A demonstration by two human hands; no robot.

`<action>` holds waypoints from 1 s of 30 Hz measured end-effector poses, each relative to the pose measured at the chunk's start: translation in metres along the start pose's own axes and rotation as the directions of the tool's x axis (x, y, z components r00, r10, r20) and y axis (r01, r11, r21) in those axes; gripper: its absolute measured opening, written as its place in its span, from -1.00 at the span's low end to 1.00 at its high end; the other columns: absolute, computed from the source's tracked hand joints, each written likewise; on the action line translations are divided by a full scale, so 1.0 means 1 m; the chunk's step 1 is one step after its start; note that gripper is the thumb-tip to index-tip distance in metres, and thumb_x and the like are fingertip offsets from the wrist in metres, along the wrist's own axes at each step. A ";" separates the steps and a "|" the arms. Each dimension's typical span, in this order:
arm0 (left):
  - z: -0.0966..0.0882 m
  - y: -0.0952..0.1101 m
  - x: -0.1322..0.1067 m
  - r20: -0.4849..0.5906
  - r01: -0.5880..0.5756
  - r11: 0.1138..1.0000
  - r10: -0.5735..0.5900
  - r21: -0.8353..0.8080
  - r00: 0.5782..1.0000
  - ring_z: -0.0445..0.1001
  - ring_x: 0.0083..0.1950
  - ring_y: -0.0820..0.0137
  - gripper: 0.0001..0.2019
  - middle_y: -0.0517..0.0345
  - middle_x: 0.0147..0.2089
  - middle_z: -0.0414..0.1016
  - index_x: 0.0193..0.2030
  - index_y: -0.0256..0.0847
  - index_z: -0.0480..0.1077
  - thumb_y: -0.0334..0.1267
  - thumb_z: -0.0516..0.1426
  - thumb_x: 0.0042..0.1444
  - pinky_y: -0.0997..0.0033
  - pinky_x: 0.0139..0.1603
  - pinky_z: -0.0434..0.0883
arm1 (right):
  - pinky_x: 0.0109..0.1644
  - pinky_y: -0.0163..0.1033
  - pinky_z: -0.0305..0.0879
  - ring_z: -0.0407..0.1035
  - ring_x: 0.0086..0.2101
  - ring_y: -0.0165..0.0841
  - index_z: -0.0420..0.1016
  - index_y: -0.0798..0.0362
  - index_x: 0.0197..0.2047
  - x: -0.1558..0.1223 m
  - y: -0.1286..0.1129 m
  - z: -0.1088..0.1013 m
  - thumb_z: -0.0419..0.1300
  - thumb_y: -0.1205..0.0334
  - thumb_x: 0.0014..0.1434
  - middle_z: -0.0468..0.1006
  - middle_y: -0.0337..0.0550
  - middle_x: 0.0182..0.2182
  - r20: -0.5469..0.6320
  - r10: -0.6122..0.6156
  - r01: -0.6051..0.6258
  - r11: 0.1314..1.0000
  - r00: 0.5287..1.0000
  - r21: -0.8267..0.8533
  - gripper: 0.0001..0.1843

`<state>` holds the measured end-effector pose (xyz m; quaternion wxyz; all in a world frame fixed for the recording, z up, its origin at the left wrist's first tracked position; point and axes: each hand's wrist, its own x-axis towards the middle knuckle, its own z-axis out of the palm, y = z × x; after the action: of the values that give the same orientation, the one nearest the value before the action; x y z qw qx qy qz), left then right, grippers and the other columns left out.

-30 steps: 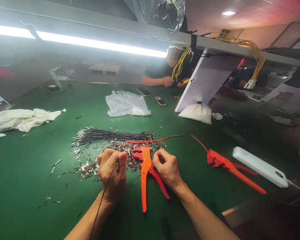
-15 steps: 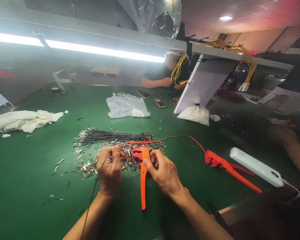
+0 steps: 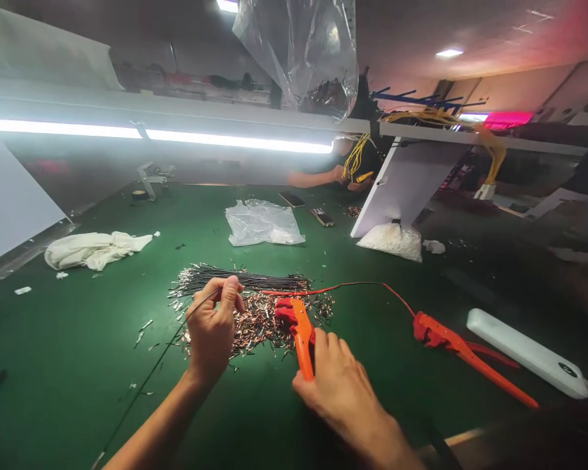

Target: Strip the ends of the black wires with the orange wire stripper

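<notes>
My left hand [image 3: 212,329] is closed, thumb against finger, on a thin black wire [image 3: 151,372] that trails down to the lower left. In my right hand [image 3: 345,385] are the handles of an orange wire stripper [image 3: 301,333], fingers wrapped round them. Its red jaws [image 3: 287,312] point up and left, apart from my left fingertips, above a heap of copper and black wire scraps [image 3: 259,323]. Behind the heap lies a bundle of black wires [image 3: 255,279] with metal-tipped left ends; my left hand covers part of it.
A second orange wire stripper [image 3: 470,356] lies right, a red cord [image 3: 347,284] running from its head. Beside it is a white oblong device [image 3: 524,349]. Farther back are a clear plastic bag [image 3: 264,223], two phones, and a bag of white pieces [image 3: 392,241]. A person holds yellow wires [image 3: 355,160].
My right hand has moved down from the stripper's head to wrap its handles, and the tool now tilts. My left hand still pinches the wire, which slants farther left. The view has shifted.
</notes>
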<state>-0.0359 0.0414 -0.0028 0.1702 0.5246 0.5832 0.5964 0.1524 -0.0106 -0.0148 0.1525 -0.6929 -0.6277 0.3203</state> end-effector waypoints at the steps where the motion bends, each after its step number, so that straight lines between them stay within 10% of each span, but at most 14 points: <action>1: -0.002 0.002 0.002 -0.016 0.005 1.000 -0.005 -0.019 1.000 0.36 -0.50 0.47 -0.73 0.30 -0.60 0.37 -0.43 -0.18 0.40 -0.12 0.08 0.24 0.40 -0.32 0.31 | -0.02 0.19 0.25 0.35 -0.10 0.13 0.44 0.23 -0.03 0.005 0.003 -0.011 0.17 0.27 -0.10 0.48 0.27 -0.16 0.060 0.006 -0.012 0.996 0.998 0.091 -0.50; 5: -0.005 0.021 0.011 -0.056 0.020 0.990 -0.029 -0.141 0.998 0.34 -0.54 0.51 -0.73 0.33 -0.61 0.36 -0.43 -0.17 0.39 -0.11 0.10 0.24 0.43 -0.41 0.28 | -0.16 -0.06 0.40 0.47 -0.25 -0.14 0.49 0.12 -0.11 0.020 0.013 -0.049 -0.01 0.17 -0.09 0.56 0.06 -0.22 0.264 -0.139 0.017 0.908 0.954 0.418 -0.52; 9: -0.005 0.038 0.011 -0.086 -0.036 0.985 0.022 -0.167 0.996 0.33 -0.53 0.52 -0.73 0.32 -0.60 0.38 -0.42 -0.14 0.39 -0.09 0.09 0.26 0.40 -0.34 0.30 | -0.03 -0.07 0.34 0.48 -0.17 -0.15 0.52 0.17 -0.10 0.032 0.004 -0.048 0.08 0.28 -0.17 0.60 0.10 -0.19 0.325 -0.494 -0.218 0.264 0.806 0.940 -0.49; 11: -0.004 0.036 0.006 -0.114 -0.073 0.986 0.056 -0.151 0.992 0.34 -0.51 0.50 -0.74 0.31 -0.60 0.38 -0.40 -0.13 0.39 -0.09 0.09 0.27 0.37 -0.30 0.31 | -0.02 -0.09 0.34 0.49 -0.18 -0.18 0.53 0.16 -0.07 0.039 -0.003 -0.035 0.14 0.37 -0.16 0.62 0.05 -0.20 0.359 -0.555 -0.314 0.178 0.751 0.933 -0.50; 21: -0.013 -0.023 -0.018 -0.021 -0.393 0.917 0.396 0.072 0.918 0.32 -0.39 0.43 -0.82 0.31 -0.59 0.32 -0.33 -0.11 0.36 -0.37 0.03 0.29 0.28 -0.17 0.24 | -0.04 0.08 0.35 0.41 -0.20 -0.20 0.46 0.07 -0.10 0.041 0.004 0.011 0.28 0.37 -0.10 0.51 -0.10 -0.19 0.384 -0.566 -0.328 0.203 0.730 0.923 -0.59; 25: -0.010 -0.019 -0.018 0.025 -0.456 0.889 0.455 0.046 0.890 0.30 -0.41 0.44 -0.84 0.31 -0.53 0.33 -0.35 -0.14 0.32 -0.42 0.05 0.26 0.26 -0.17 0.22 | -0.13 -0.14 0.22 0.34 -0.24 -0.27 0.39 0.07 -0.07 0.039 0.002 0.010 0.30 0.22 -0.07 0.50 -0.10 -0.22 0.229 -0.569 -0.076 0.280 0.790 0.957 -0.55; 30: -0.007 0.002 -0.016 0.026 -0.523 0.851 0.522 0.046 0.852 0.28 -0.44 0.46 -0.83 0.32 -0.54 0.31 -0.36 -0.16 0.29 -0.45 0.04 0.25 0.27 -0.20 0.21 | -0.12 -0.17 0.15 0.30 -0.24 -0.26 0.33 0.02 0.02 0.038 0.004 0.020 0.30 0.21 -0.10 0.46 -0.14 -0.24 0.208 -0.589 -0.050 0.274 0.781 0.961 -0.44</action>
<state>-0.0352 0.0245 -0.0064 -0.0080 0.6712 0.4329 0.6017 0.1433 0.0221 -0.0419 0.3960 -0.2287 -0.4526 0.7655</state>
